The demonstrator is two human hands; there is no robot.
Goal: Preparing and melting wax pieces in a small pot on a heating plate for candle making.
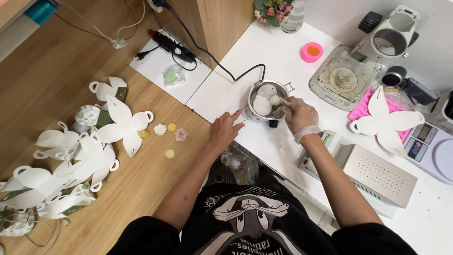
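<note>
A small metal melting pot (267, 100) with white lumps (262, 105) inside stands on the white table (292, 75); its black cord runs to the upper left. My right hand (300, 114), in a clear glove, holds a thin metal stirrer (285, 101) that dips into the pot. My bare left hand (225, 131) rests at the table's edge just left of the pot, fingers apart, index finger pointing at the pot's handle.
White flower-shaped paper cutouts (120, 125) and small coloured pieces (161, 129) lie on the wooden floor at left. On the table: pink silicone mould (362, 109) with a cutout (384, 122), scale (432, 146), perforated white box (380, 174), pink tape roll (312, 52), grinder (389, 40).
</note>
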